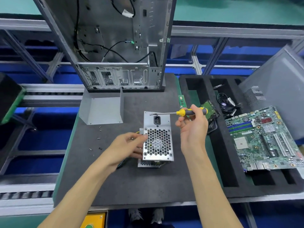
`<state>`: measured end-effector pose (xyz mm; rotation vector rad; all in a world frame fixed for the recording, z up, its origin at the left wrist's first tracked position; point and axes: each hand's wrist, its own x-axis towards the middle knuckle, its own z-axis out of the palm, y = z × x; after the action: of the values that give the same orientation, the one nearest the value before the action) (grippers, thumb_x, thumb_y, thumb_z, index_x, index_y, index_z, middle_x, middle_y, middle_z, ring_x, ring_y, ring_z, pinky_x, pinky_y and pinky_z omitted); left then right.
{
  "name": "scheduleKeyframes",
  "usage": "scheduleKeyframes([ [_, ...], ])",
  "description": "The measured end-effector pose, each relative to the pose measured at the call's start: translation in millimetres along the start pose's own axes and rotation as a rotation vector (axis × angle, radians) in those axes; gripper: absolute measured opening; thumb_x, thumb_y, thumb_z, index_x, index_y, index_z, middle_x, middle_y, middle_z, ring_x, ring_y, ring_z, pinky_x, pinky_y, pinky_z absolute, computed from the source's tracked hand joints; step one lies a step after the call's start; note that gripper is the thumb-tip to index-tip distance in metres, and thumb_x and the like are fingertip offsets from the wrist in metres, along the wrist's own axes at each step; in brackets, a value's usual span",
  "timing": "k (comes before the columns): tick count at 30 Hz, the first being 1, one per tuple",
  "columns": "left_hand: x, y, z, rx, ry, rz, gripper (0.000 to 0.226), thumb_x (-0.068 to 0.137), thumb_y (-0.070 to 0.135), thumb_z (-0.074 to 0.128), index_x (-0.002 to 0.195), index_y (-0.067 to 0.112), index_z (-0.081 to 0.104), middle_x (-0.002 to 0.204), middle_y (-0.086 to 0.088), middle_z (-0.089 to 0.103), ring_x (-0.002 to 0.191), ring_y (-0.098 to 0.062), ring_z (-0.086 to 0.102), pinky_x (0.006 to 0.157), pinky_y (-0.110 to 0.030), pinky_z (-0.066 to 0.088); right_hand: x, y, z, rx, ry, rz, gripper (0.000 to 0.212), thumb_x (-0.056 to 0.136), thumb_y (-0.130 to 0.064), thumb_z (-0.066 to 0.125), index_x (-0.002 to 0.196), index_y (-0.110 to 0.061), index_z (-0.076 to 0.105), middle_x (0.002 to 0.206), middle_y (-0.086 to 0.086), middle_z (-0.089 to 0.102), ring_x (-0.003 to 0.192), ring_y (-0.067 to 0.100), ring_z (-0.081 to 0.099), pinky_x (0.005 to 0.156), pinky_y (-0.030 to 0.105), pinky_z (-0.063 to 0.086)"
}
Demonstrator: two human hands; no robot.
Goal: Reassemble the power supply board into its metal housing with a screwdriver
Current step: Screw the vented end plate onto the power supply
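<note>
Right hand (191, 127) grips one yellow-handled screwdriver (179, 112), shaft level, tip above the housing's far edge. Left hand (130, 145) braces the power supply housing (158, 139) from its left side; whether it pinches a screw cannot be told. Board appears seated inside. Left of that hand: about five loose screws (99, 138), suggesting fastening remains; one cover panel (102, 111) still off.

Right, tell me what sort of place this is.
Probably an electronics assembly or teardown line: an open computer case stands on a foam mat, a motherboard lies in a foam tray, with conveyor rails behind.
</note>
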<state>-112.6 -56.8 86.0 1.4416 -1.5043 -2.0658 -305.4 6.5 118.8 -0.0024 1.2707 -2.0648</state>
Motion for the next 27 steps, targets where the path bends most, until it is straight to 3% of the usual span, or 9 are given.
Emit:
scheduleKeyframes([
  [2, -2.4, -3.9, 3.7, -0.060, -0.086, -0.005, 0.047, 0.080, 0.046, 0.077, 0.115, 0.015, 0.072, 0.108, -0.013, 0.076, 0.100, -0.030, 0.073, 0.083, -0.035, 0.061, -0.8, 0.2, 2.5, -0.055, -0.019, -0.053, 0.013, 0.103, -0.011, 0.052, 0.090, -0.008, 0.052, 0.071, 0.006, 0.064, 0.048, 0.016, 0.052, 0.042, 0.026, 0.045],
  [5, -2.4, -0.1, 4.6, -0.172, -0.129, 0.028, 0.028, 0.093, 0.024, 0.070, 0.117, 0.012, 0.072, 0.110, -0.010, 0.076, 0.102, -0.026, 0.073, 0.083, -0.030, 0.060, -3.6, -0.9, 8.5, -0.144, -0.074, -0.148, 0.016, 0.103, -0.010, 0.051, 0.086, -0.011, 0.053, 0.069, 0.003, 0.065, 0.046, 0.016, 0.052, 0.040, 0.026, 0.044],
  [11, -0.8, 4.1, 4.4, -0.202, -0.108, 0.017, 0.035, 0.090, 0.014, 0.071, 0.124, 0.006, 0.068, 0.113, -0.009, 0.076, 0.108, -0.024, 0.071, 0.099, -0.040, 0.055, -7.0, -3.0, 17.5, -0.241, -0.129, -0.237, 0.015, 0.102, -0.009, 0.053, 0.087, -0.010, 0.052, 0.069, 0.003, 0.063, 0.043, 0.017, 0.050, 0.037, 0.025, 0.042],
  [16, -3.4, 2.2, 6.4, -0.130, -0.062, 0.058, 0.029, 0.092, 0.026, 0.070, 0.118, 0.015, 0.073, 0.109, -0.003, 0.077, 0.102, -0.026, 0.073, 0.079, -0.033, 0.060, -7.6, -8.1, 17.6, -0.278, -0.166, -0.305, 0.013, 0.099, -0.010, 0.053, 0.086, -0.011, 0.051, 0.068, 0.001, 0.065, 0.041, 0.016, 0.051, 0.036, 0.024, 0.041],
  [19, -2.6, -0.4, 6.4, -0.066, -0.018, 0.073, 0.029, 0.091, 0.033, 0.071, 0.112, 0.014, 0.076, 0.104, -0.004, 0.078, 0.098, -0.032, 0.073, 0.078, -0.035, 0.060, -5.8, -11.0, 16.0, -0.265, -0.166, -0.306, 0.010, 0.097, -0.012, 0.053, 0.087, -0.011, 0.052, 0.068, 0.002, 0.065, 0.041, 0.016, 0.051, 0.036, 0.024, 0.041],
  [24, -0.5, 1.9, 0.8, -0.166, -0.112, 0.006, 0.021, 0.092, 0.020, 0.071, 0.106, 0.005, 0.075, 0.102, -0.017, 0.076, 0.085, -0.023, 0.072, 0.074, -0.032, 0.060, -4.2, -9.9, 13.5, -0.243, -0.153, -0.279, 0.008, 0.093, -0.017, 0.055, 0.087, -0.012, 0.053, 0.069, 0.001, 0.065, 0.042, 0.017, 0.051, 0.036, 0.026, 0.041],
  [27, 3.3, 2.1, -1.9, -0.300, -0.173, -0.043, 0.027, 0.091, 0.009, 0.068, 0.115, -0.004, 0.070, 0.112, -0.020, 0.073, 0.096, -0.025, 0.073, 0.081, -0.039, 0.061, -3.9, -7.8, 11.2, -0.209, -0.136, -0.234, 0.013, 0.098, -0.013, 0.054, 0.085, -0.014, 0.054, 0.069, 0.001, 0.065, 0.043, 0.016, 0.051, 0.037, 0.025, 0.041],
])
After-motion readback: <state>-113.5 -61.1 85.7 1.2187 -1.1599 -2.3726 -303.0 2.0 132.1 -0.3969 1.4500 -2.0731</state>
